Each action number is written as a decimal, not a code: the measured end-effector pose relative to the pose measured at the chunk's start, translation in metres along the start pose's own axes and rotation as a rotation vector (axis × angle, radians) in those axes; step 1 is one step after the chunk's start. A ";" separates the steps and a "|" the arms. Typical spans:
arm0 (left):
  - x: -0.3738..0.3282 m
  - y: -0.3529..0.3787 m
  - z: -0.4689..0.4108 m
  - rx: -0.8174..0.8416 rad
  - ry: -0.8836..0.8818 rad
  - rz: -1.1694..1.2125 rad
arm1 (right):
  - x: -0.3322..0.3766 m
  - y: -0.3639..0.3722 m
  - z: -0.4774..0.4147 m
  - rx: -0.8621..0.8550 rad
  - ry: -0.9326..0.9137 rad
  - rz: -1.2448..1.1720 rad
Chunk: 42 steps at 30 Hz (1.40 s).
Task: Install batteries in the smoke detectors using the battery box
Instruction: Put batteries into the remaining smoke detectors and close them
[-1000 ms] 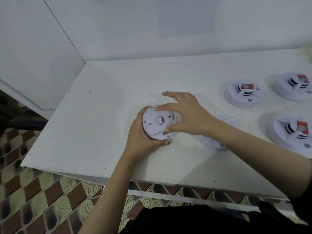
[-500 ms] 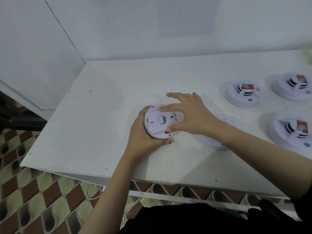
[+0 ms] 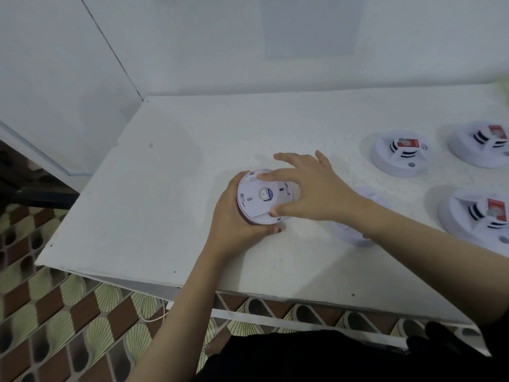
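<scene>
We hold one smoke detector (image 3: 256,205) back side up, low over the counter (image 3: 165,188). Our L hand (image 3: 234,224) fingers curl round its left and near rim and hold it tight. Our R hand (image 3: 311,194) lies on top. Its thumb is at the near edge and its pointer finger at the far edge, pinching the back plate. The other R fingers stick out wide and touch nothing. So the detector sits right between our L and R fingers.

Vs. a sec ago, the R hand has slid a bit to the right, and the disc w/ it. The plate looks hardly turned. We think we're twisting the back off. It isn't open yet, so no battery can go in. Three more detectors (image 3: 399,155) wait well to the right of our R fingers. No battery box in view.
</scene>
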<state>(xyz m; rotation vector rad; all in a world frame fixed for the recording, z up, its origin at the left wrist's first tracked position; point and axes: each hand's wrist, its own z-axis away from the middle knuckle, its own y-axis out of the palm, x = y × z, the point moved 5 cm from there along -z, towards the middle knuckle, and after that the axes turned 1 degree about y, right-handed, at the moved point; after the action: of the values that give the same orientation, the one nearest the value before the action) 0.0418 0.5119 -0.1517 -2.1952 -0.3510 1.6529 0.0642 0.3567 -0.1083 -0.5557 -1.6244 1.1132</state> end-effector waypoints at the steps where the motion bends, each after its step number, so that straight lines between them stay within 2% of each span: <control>1: -0.001 0.000 0.000 -0.001 0.002 -0.005 | 0.000 0.000 0.001 -0.008 -0.006 -0.003; 8: -0.008 -0.001 0.000 0.003 0.026 -0.020 | -0.001 0.003 0.000 -0.055 -0.031 -0.007; 11: -0.008 -0.001 0.001 -0.005 0.042 -0.037 | 0.001 0.004 0.004 -0.130 -0.066 0.038; 17: -0.008 -0.001 0.001 -0.017 0.065 -0.066 | 0.008 0.003 0.006 -0.278 -0.291 0.288; 22: -0.009 -0.001 0.001 -0.011 0.067 -0.059 | 0.011 0.000 0.003 -0.317 -0.441 0.357; 32: -0.015 -0.001 0.000 -0.028 0.086 -0.075 | 0.009 0.000 0.001 -0.348 -0.343 0.257; 42: -0.014 0.000 0.000 -0.079 0.055 -0.117 | 0.010 0.004 0.005 -0.424 -0.336 0.303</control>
<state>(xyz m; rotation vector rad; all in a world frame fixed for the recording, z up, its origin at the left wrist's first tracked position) 0.0379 0.5061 -0.1394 -2.2267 -0.5266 1.5378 0.0557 0.3650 -0.1070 -0.9547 -2.1429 1.1258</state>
